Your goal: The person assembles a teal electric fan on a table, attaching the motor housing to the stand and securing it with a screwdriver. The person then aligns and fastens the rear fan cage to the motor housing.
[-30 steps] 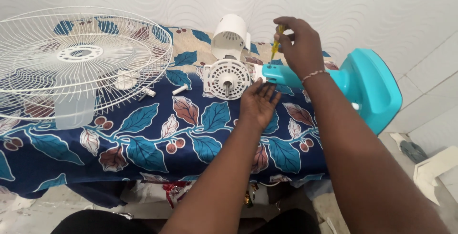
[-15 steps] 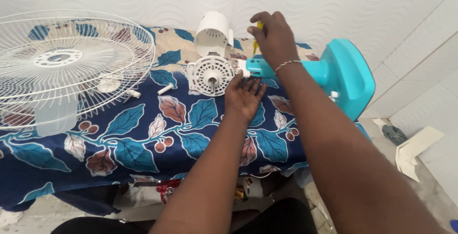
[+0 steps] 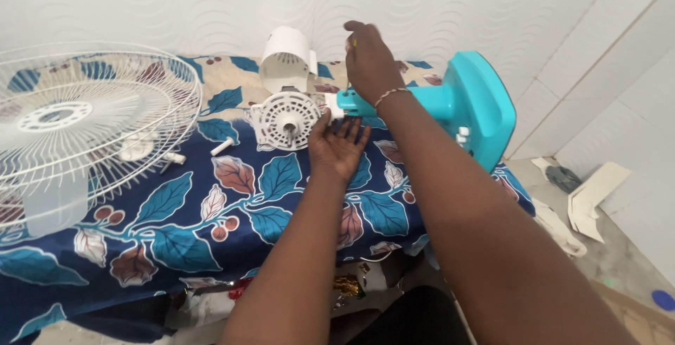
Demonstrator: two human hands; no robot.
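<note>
The right hand (image 3: 369,64) is closed around a yellow screwdriver (image 3: 351,56) held upright, tip down on the turquoise fan stand (image 3: 450,102), while the left hand (image 3: 337,144) lies spread, palm up, just beneath that stand's neck beside the white motor housing (image 3: 285,121). The stand's long axis runs along the table's far edge toward its right corner; the fan grille (image 3: 77,120) fills the left side, leaving open cloth (image 3: 211,204) toward the near edge.

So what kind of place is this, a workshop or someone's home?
Probably a room in a home used for a repair, not a proper workshop. The table wears a leaf-patterned household cloth, a dismantled fan's wire guard and turquoise base lie on it, and the wall has wavy wallpaper.
</note>
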